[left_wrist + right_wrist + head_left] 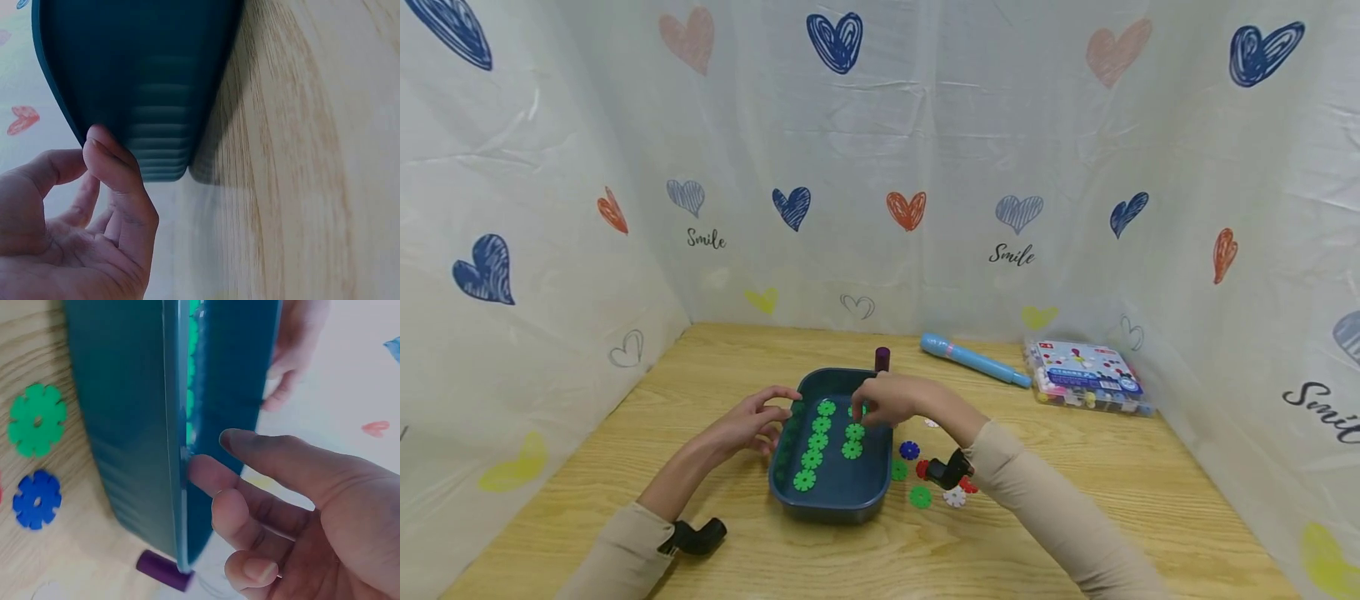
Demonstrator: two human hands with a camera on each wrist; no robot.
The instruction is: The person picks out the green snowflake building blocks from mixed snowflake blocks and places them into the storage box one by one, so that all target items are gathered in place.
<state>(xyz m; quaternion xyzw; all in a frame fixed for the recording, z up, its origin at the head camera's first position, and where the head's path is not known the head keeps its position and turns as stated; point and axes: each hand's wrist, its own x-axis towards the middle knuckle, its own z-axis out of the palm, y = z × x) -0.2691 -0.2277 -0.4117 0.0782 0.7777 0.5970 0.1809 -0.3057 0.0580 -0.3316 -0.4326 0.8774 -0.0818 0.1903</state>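
A dark teal tray (829, 503) stands on the table, seen from the outside in both wrist views. Inside it, green snowflake discs (817, 441) form a long row on the left and a shorter row (852, 450) on the right. At the tray's left rim, my left hand (748, 427) holds on with thumb and index finger (103, 231). My right hand (891, 398) reaches down into the tray, its fingertips at the top disc of the shorter row and partly hiding it. Thumb and index finger of the right hand (300, 506) are apart.
Loose discs lie right of the tray: green (920, 497), blue (909, 450), white (954, 497) and red, some under the right wrist. Behind the tray stands a purple cylinder (882, 359). A light-blue tube (976, 360) and a clear box of parts (1088, 377) lie at the back right.
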